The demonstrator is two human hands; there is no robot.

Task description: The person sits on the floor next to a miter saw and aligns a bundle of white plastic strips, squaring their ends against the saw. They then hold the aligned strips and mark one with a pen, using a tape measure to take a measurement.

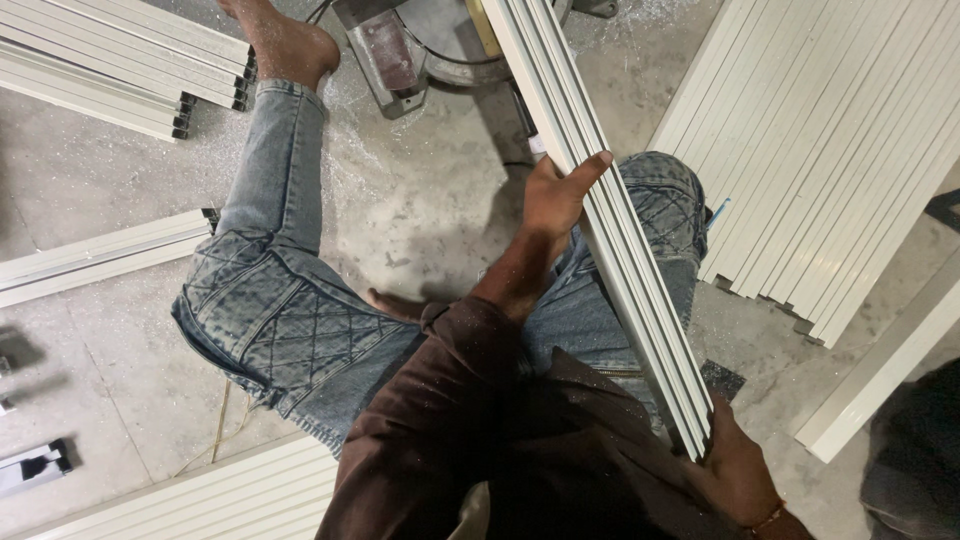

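Gripping 1 grooved profile [600, 210], 2 hands

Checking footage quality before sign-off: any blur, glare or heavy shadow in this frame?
Head view: sharp overall, light even, no glare on the pale ridged profile; soft shadow on the concrete floor between the legs; left hand and right hand crisp; wide-lens bending toward the edges.
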